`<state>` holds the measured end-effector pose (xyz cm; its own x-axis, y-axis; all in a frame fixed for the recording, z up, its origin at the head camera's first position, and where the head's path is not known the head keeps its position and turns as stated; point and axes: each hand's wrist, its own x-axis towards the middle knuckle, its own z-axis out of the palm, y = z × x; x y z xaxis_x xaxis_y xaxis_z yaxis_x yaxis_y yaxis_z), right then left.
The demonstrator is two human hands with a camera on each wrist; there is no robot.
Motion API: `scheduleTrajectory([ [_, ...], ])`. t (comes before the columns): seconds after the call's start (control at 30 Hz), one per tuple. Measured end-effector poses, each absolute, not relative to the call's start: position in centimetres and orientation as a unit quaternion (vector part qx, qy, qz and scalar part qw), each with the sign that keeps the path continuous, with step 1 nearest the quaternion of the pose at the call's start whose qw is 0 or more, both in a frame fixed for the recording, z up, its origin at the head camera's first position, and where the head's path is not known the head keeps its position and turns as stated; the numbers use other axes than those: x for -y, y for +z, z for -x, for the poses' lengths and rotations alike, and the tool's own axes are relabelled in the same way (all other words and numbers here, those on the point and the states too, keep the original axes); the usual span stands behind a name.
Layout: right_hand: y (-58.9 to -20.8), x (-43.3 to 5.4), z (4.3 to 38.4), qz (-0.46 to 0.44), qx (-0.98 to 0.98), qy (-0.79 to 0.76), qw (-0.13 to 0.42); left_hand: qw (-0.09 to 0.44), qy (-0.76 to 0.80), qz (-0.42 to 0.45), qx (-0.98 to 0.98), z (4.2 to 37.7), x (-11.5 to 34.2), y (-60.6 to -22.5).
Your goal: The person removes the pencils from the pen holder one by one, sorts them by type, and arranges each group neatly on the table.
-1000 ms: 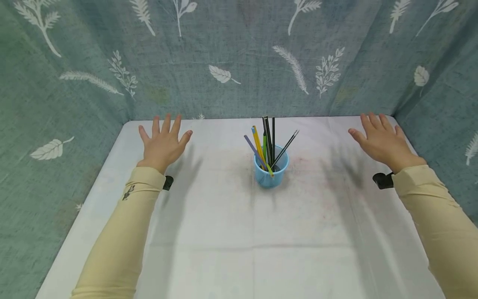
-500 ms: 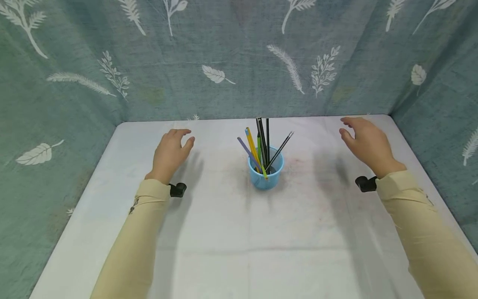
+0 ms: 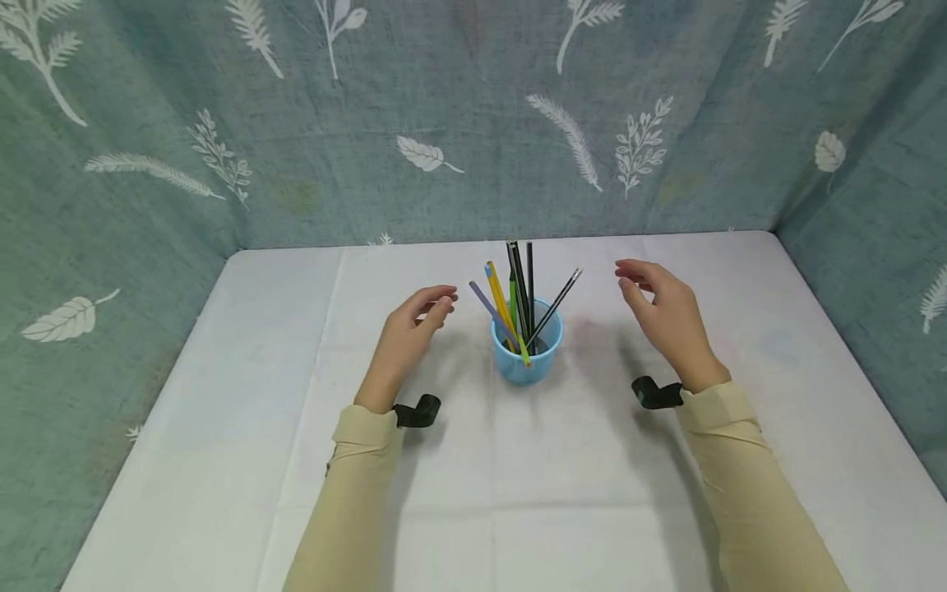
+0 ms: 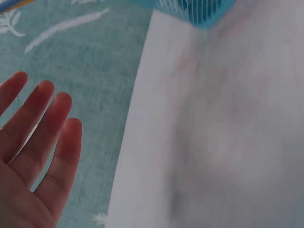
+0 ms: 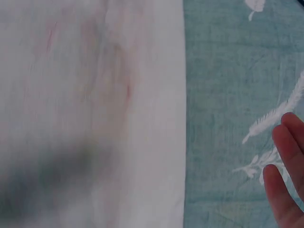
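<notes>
A light blue cup with a ribbed wall stands upright on the table. Several pencils or pens lean in it: a purple one, a yellow one, green ones, and black ones. To the cup's left, my left hand hovers with relaxed, slightly bent fingers and holds nothing. On the other side my right hand hangs farther from the cup, its fingers loosely bent and nothing in them. In the left wrist view, the cup's lower part shows at the top edge, apart from the spread fingers.
A white cloth with faint stains and creases covers the table. A green curtain with white leaf prints rises behind it and along both sides. Each wrist wears a black camera, such as the left one.
Both hands have come inward from the table's far corners toward the cup. Their fingers have gone from spread and straight to loosely bent. The cup and its pencils stay in place.
</notes>
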<state>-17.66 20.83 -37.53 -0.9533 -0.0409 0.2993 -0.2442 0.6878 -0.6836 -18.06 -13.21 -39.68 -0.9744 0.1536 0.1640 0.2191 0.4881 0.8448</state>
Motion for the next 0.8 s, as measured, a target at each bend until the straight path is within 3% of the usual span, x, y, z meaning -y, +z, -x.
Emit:
scheduleTrajectory([
  [0.2, -39.6, -19.0, 17.6, -0.06, 0.858, 0.491, 0.14, -0.011, -0.609, 0.159, 0.777, 16.8, 10.7, -40.1],
  [0.47, -46.1, -18.6, 20.0, -0.069, 0.779, 0.607, 0.142, -0.033, -0.7, 0.179, 0.691, 14.5, 8.3, -39.7],
  [0.6, -48.5, -18.0, 20.5, -0.065, 0.764, 0.625, 0.15, -0.081, -0.709, 0.186, 0.676, 14.5, 8.2, -40.7],
  [0.8, -44.6, -15.0, 18.3, -0.07, 0.738, 0.663, 0.104, -0.142, -0.708, 0.22, 0.656, 14.6, 8.4, -40.7],
])
